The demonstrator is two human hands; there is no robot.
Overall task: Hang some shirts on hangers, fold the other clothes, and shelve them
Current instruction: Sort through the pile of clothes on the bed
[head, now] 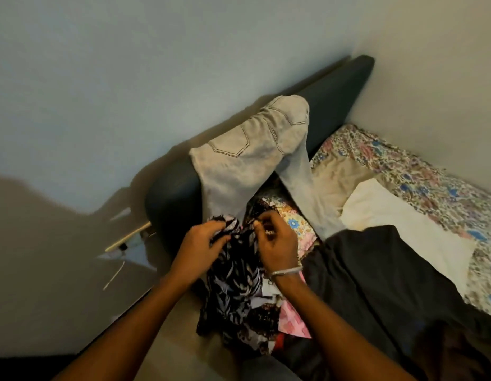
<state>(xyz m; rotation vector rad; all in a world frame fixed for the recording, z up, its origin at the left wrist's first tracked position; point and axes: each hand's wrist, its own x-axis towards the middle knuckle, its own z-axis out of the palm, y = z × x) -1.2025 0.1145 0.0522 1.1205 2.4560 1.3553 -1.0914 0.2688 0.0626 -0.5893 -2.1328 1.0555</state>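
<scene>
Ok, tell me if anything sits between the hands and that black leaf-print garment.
Nothing does. The left hand and the right hand both already grip the top edge of the black leaf-print garment, fingers curled into the fabric. The grey jeans hang behind it, over the headboard.

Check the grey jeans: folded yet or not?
Not folded. The grey jeans hang spread over the dark headboard, back pockets showing, legs trailing onto the bed.

Both hands raised together: left hand (201, 244), right hand (275, 243), fingers curled.

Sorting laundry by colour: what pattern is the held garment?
Black garment with pale leaf print, head view.
</scene>
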